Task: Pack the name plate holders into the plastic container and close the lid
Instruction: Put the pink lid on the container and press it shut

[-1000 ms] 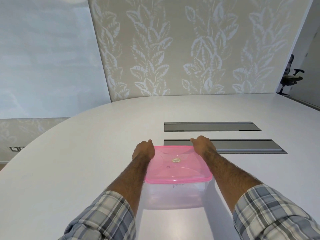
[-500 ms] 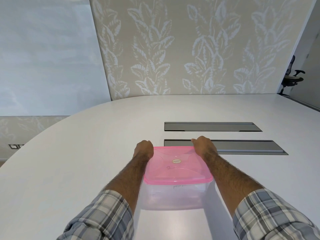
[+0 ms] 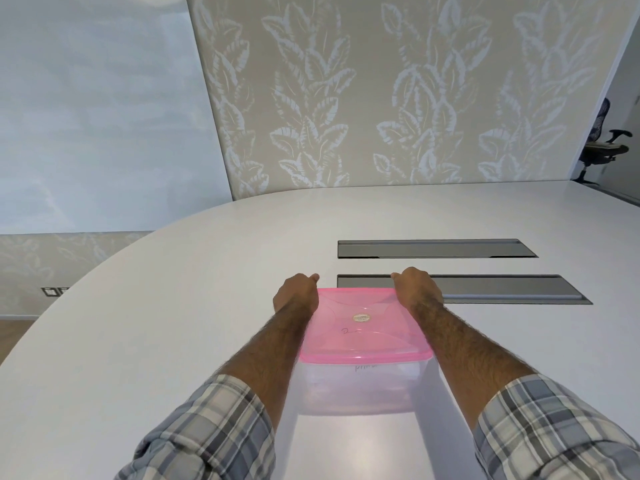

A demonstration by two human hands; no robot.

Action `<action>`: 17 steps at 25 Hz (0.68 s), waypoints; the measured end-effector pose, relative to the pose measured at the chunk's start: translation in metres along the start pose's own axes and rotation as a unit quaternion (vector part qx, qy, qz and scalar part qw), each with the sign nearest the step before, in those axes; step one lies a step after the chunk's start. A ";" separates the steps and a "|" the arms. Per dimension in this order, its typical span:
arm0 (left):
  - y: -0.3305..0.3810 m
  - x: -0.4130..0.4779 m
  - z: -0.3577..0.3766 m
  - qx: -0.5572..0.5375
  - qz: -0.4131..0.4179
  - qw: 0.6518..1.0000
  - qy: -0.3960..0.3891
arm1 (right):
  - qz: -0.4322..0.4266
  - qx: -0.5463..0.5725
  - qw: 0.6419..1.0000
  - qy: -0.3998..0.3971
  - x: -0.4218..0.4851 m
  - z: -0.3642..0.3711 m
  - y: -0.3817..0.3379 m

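A clear plastic container stands on the white table in front of me, with its pink lid lying flat on top. My left hand curls over the lid's far left corner. My right hand curls over the far right corner. Both hands press or hold the lid's back edge; their fingertips are hidden behind it. Handwriting shows on the lid and on the container's front wall. What lies inside the container is too faint to tell.
Two long grey recessed cable flaps lie in the table just beyond the container. A leaf-patterned wall rises behind the table. An office chair stands at the far right.
Both hands stay on the lid's far corners. The view has shifted very slightly; nothing else has visibly moved.
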State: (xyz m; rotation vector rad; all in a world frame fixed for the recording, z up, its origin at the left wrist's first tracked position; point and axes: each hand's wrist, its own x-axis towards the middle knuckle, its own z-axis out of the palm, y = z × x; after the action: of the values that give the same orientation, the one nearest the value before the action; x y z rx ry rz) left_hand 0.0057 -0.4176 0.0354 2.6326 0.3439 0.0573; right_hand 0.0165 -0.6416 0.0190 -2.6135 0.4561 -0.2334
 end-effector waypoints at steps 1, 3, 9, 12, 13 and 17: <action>-0.001 -0.001 0.000 -0.009 -0.018 1.000 -0.005 | -0.001 0.003 1.000 -0.001 -0.001 0.001 0.000; -0.003 -0.002 0.003 -0.015 -0.035 0.999 -0.007 | 0.000 0.007 1.000 0.000 -0.002 0.000 0.000; -0.012 0.007 0.009 -0.053 -0.039 0.996 -0.063 | -0.007 0.005 1.000 0.001 -0.002 0.002 0.002; -0.012 0.006 0.011 -0.057 -0.036 0.996 -0.060 | -0.010 0.006 1.000 0.009 0.001 0.005 0.003; -0.015 0.010 0.012 -0.063 -0.035 0.995 -0.062 | -0.011 0.004 1.000 0.010 0.001 0.006 0.004; -0.011 0.015 0.007 -0.051 -0.045 0.995 -0.069 | -0.018 -0.003 1.000 0.010 0.001 0.005 0.003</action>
State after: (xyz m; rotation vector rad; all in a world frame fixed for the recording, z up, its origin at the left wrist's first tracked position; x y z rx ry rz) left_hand 0.0183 -0.4074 0.0235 2.5007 0.4020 -0.1322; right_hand 0.0174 -0.6422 0.0133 -2.6288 0.4165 -0.2701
